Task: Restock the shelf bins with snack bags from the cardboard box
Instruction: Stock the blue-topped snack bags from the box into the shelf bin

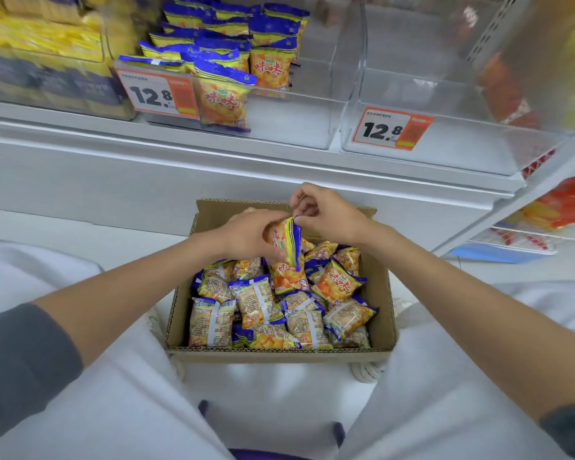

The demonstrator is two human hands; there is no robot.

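An open cardboard box (pixel 384 313) on the floor between my knees holds several orange snack bags (pixel 256 303) with blue edges. Above its far end, my left hand (pixel 246 235) grips a small stack of these bags (pixel 287 242) from the left side. My right hand (pixel 326 210) pinches the blue top edge of that stack. On the shelf above, a clear bin (pixel 299 127) holds several of the same bags (pixel 223 94) in its left part. A second clear bin (pixel 445 154) to the right has no bags in it.
Price tags reading 12.8 hang on both bin fronts (pixel 158 92) (pixel 392 127). A bin of yellow packs (pixel 40 44) stands at the upper left. Red packs (pixel 565 207) lie on a side rack at the right. My white-trousered legs flank the box.
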